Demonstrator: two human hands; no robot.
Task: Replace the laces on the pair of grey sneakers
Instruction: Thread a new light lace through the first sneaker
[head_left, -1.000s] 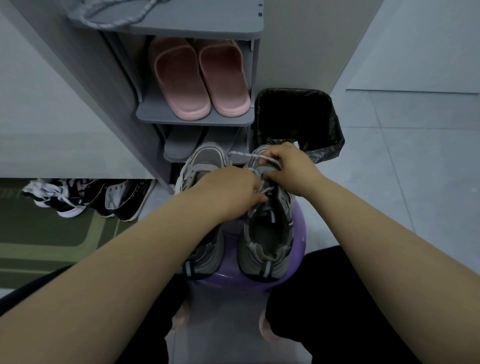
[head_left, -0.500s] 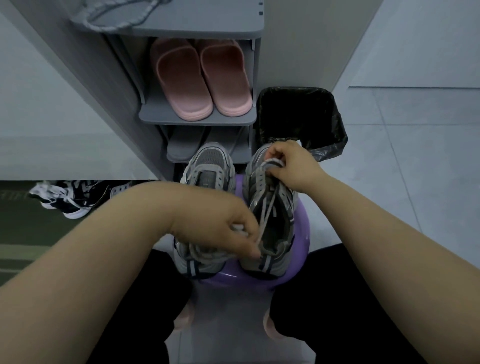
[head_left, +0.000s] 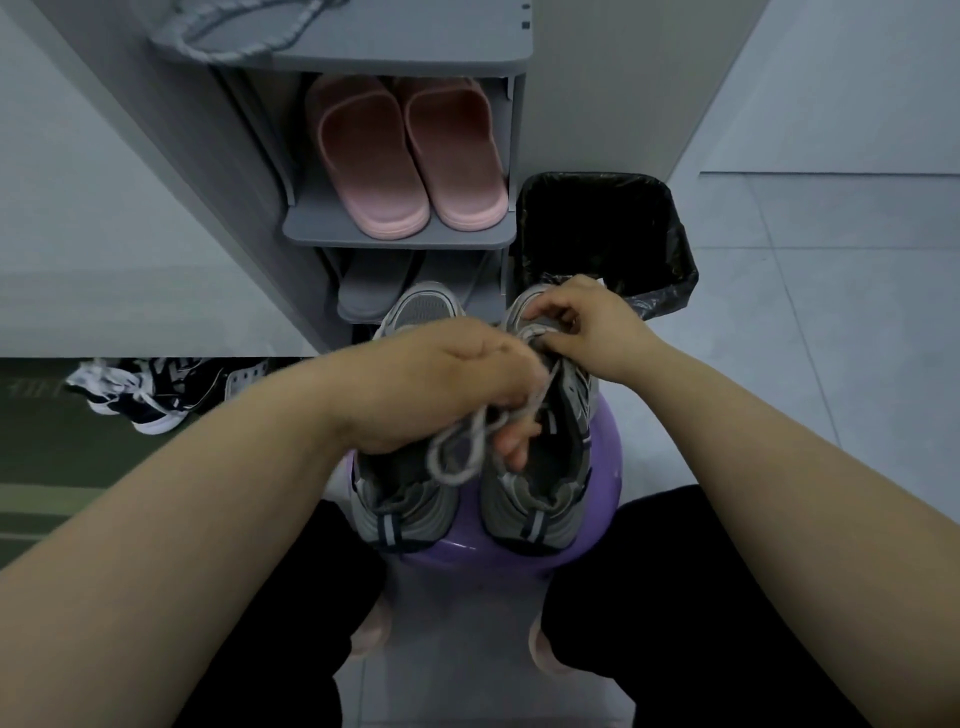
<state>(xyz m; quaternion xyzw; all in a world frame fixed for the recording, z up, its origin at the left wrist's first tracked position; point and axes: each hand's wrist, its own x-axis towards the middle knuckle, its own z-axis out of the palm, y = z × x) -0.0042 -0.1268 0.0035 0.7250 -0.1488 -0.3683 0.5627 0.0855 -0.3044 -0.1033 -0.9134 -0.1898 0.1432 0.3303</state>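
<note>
the grey sneakers (head_left: 405, 499) sat side by side on a purple stool (head_left: 605, 431), heels at its near rim, long axes running away, toes toward the shoe rack (head_left: 395, 236). they were grey mesh with dark-striped heels. the left hand (head_left: 447, 389) gripped a looped pale grey lace (head_left: 531, 406) over the right sneaker (head_left: 540, 499). the right hand (head_left: 587, 322) pinched the lace near its toe. a black-lined bin (head_left: 675, 260) stood just beyond, and open tiled floor (head_left: 831, 364) lay to the right.

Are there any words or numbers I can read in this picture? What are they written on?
No text here reads clearly.
Green mat: faint pale marks near its far edge, too blurred to read.
Grey sneakers: no brand or label can be read.
Pink slippers: no writing shows.
Black bin: no writing shows.
</note>
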